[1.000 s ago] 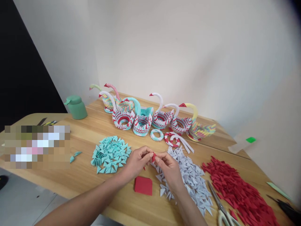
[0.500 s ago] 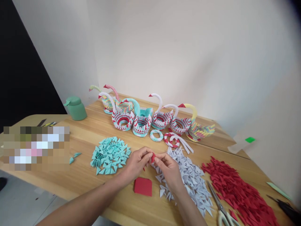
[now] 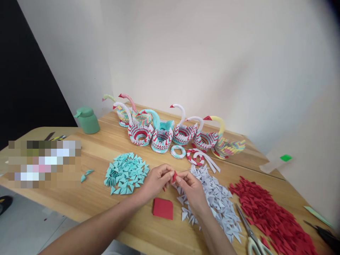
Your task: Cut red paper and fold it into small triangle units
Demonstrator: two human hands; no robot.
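Observation:
My left hand (image 3: pixel 156 180) and my right hand (image 3: pixel 191 189) meet above the wooden table (image 3: pixel 106 141), both pinching one small red paper piece (image 3: pixel 174 176) between their fingertips. Just below them lies a small stack of red paper squares (image 3: pixel 163 208). A pile of teal folded triangles (image 3: pixel 125 173) sits left of my left hand. Under and beside my right hand spreads a pile of white folded triangles (image 3: pixel 215 200). A pile of red folded triangles (image 3: pixel 268 214) lies further right.
A row of paper swans (image 3: pixel 175 132) stands at the back by the wall, with small rings (image 3: pixel 177 151) in front. Scissors (image 3: pixel 251 235) lie between the white and red piles. A green dispenser (image 3: pixel 87 120) stands back left, and a dark tool (image 3: pixel 325 235) lies at the right edge.
Both hands stay pinched on the red piece, with only small finger shifts. The view has moved slightly.

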